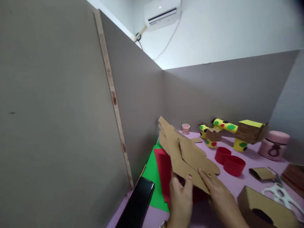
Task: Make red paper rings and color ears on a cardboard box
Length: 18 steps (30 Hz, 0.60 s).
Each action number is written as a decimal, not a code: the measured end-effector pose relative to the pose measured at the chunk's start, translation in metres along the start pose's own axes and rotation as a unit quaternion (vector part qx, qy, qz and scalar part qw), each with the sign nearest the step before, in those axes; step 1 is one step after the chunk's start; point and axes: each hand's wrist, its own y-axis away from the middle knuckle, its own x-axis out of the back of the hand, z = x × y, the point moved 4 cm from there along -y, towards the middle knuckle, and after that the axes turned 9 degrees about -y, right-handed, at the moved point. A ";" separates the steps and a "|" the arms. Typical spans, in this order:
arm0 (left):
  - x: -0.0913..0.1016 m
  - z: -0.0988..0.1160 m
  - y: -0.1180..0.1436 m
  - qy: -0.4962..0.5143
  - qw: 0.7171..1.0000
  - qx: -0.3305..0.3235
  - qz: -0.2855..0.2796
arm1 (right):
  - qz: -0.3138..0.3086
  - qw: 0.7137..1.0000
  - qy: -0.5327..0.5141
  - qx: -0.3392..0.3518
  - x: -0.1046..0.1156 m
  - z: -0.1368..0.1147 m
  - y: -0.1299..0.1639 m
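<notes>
A cut piece of brown cardboard [177, 160], with folds and rounded edges, is held up tilted above the table. My left hand [180, 198] grips its lower edge, thumb on the near face and fingers behind. My right hand [219, 196] holds the lower right part, with its index finger laid along the surface; the other fingers are partly hidden behind the card. Beneath lie a red sheet [163, 172] and a green sheet [152, 185]. Two red rings [234, 165] stand on the table just right of the cardboard.
A black phone [136, 202] lies at the left by the grey partition [140, 88]. At right are a cardboard box with a hole [268, 205], white-handled scissors [277, 191] and a pink jar [274, 145]. Yellow spotted cardboard figures [249, 131] and a small cup [186, 128] stand behind.
</notes>
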 end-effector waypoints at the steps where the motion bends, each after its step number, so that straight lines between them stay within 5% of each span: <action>1: -0.001 0.004 0.004 0.006 0.999 -0.029 -0.034 | 0.002 1.000 -0.005 -0.005 -0.002 0.004 0.002; 4: 0.005 0.007 0.014 -0.075 0.983 -0.097 -0.136 | 0.044 0.997 -0.054 -0.037 0.006 0.016 0.007; 6: 0.023 -0.006 0.014 -0.255 0.956 -0.070 -0.123 | 0.086 0.990 -0.095 -0.057 0.018 0.020 0.006; 8: 0.043 -0.024 0.012 -0.469 0.871 -0.024 -0.144 | 0.118 0.983 -0.120 -0.070 0.032 0.021 0.003; 12: 0.069 -0.045 0.007 -0.540 0.818 0.016 -0.195 | 0.158 0.967 -0.168 -0.111 0.053 0.023 -0.006; 18: 0.069 -0.039 0.000 -0.596 0.781 -0.008 -0.184 | 0.186 0.948 -0.216 -0.142 0.066 0.021 -0.010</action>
